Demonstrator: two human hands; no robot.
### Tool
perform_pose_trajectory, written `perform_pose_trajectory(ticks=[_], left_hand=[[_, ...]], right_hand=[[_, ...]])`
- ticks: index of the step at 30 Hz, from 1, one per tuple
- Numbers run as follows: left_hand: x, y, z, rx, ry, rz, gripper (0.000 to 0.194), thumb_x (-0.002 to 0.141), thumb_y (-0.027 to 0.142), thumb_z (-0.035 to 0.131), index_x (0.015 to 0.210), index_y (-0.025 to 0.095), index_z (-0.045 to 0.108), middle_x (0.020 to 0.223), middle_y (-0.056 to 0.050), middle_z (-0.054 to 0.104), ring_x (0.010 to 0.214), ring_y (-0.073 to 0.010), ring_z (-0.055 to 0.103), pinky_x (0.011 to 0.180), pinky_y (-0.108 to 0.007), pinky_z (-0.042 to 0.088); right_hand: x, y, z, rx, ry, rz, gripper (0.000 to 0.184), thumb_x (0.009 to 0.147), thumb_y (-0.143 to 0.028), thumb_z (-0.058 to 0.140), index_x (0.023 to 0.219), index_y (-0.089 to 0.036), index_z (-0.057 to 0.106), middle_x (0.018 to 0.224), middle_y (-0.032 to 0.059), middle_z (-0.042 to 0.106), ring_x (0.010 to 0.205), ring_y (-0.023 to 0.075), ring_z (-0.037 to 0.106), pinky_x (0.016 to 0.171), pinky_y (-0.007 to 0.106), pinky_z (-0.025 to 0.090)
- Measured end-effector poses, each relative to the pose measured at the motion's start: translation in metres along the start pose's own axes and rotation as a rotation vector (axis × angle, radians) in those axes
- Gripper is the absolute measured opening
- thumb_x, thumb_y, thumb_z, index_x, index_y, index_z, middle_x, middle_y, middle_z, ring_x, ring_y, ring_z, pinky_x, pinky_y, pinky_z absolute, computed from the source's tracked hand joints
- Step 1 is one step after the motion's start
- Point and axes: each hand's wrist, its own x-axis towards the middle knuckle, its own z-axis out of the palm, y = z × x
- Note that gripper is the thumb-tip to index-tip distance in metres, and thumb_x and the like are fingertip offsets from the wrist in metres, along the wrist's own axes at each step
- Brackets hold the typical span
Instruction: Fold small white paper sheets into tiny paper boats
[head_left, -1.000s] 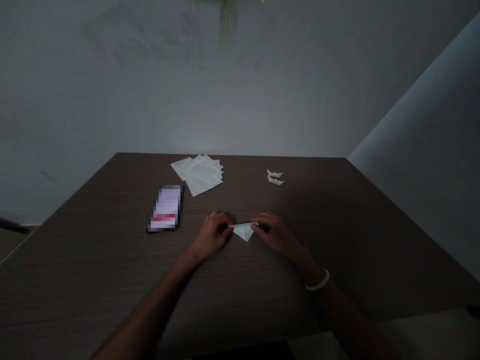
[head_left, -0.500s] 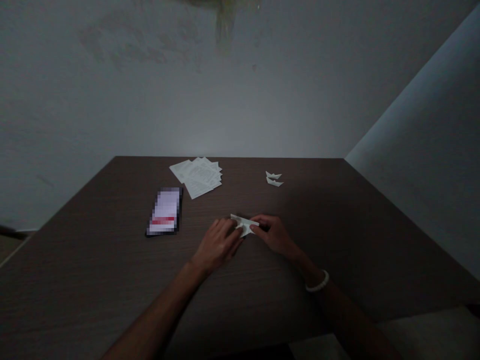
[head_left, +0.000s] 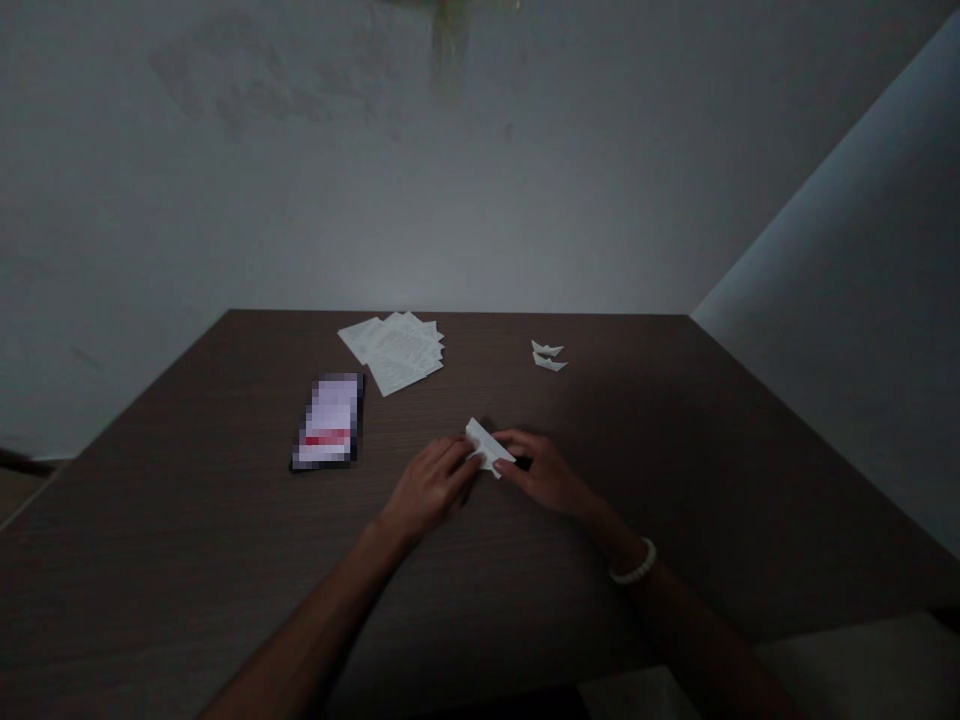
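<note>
Folded paper (head_left: 489, 447) was turned since the earlier frame, now pinched between left hand (head_left: 431, 490) and right hand (head_left: 544, 472); two paper boats (head_left: 548, 355) appear finished, stacked sheets (head_left: 397, 352) remain unfolded.

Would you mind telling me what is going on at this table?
A person is holding a small piece of folded white paper between the fingertips of their left hand and right hand, on a dark wood-grain table. A white beaded bracelet circles the right wrist. Farther back lie loose printed sheets, two small folded paper shapes and a phone with a blurred screen.
</note>
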Motion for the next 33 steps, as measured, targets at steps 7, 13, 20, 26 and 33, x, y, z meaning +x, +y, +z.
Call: perform_pose_trajectory(ticks=[7, 13, 20, 26, 33], left_hand=[[-0.002, -0.001, -0.002, 0.076, -0.095, -0.078, 0.016, 0.090, 0.013, 0.050, 0.096, 0.014, 0.064, 0.091, -0.010, 0.065, 0.084, -0.0227, 0.059, 0.073, -0.035, 0.050], [0.001, 0.000, -0.001, 0.066, -0.156, -0.177, 0.012, 0.089, 0.013, 0.052, 0.090, 0.015, 0.064, 0.091, -0.010, 0.063, 0.089, -0.0231, 0.058, 0.078, -0.035, 0.049], [0.002, 0.001, -0.002, -0.018, -0.235, -0.219, 0.013, 0.092, 0.014, 0.049, 0.093, 0.016, 0.062, 0.093, -0.008, 0.062, 0.086, -0.0203, 0.058, 0.075, -0.031, 0.051], [0.003, 0.001, -0.003, -0.107, -0.274, -0.284, 0.017, 0.093, 0.013, 0.045, 0.099, 0.016, 0.061, 0.100, -0.009, 0.062, 0.089, -0.0198, 0.060, 0.075, -0.030, 0.052], [-0.002, -0.002, 0.001, -0.130, -0.235, -0.256, 0.021, 0.089, 0.010, 0.048, 0.104, 0.016, 0.063, 0.102, -0.010, 0.062, 0.090, -0.0202, 0.059, 0.077, -0.032, 0.052]], right_hand=[[-0.001, -0.001, -0.008, -0.304, 0.095, -0.264, 0.036, 0.077, -0.018, 0.071, 0.112, -0.022, 0.065, 0.104, 0.0059, 0.065, 0.093, 0.0185, 0.061, 0.085, 0.034, 0.050], [-0.001, 0.009, -0.010, -0.532, 0.078, -0.361, 0.018, 0.079, -0.014, 0.070, 0.094, -0.024, 0.070, 0.107, 0.0045, 0.064, 0.097, 0.0190, 0.059, 0.089, 0.037, 0.047], [0.000, 0.011, -0.008, -0.638, 0.045, -0.377, 0.009, 0.086, -0.018, 0.066, 0.092, -0.024, 0.071, 0.101, 0.0043, 0.065, 0.094, 0.0192, 0.058, 0.087, 0.038, 0.046], [0.000, 0.011, -0.009, -0.653, 0.051, -0.387, 0.010, 0.084, -0.021, 0.069, 0.093, -0.024, 0.071, 0.103, 0.0041, 0.066, 0.092, 0.0190, 0.057, 0.087, 0.038, 0.045], [0.000, 0.011, -0.009, -0.652, 0.063, -0.409, 0.009, 0.086, -0.018, 0.065, 0.092, -0.023, 0.071, 0.102, 0.0044, 0.065, 0.092, 0.0185, 0.057, 0.086, 0.036, 0.045]])
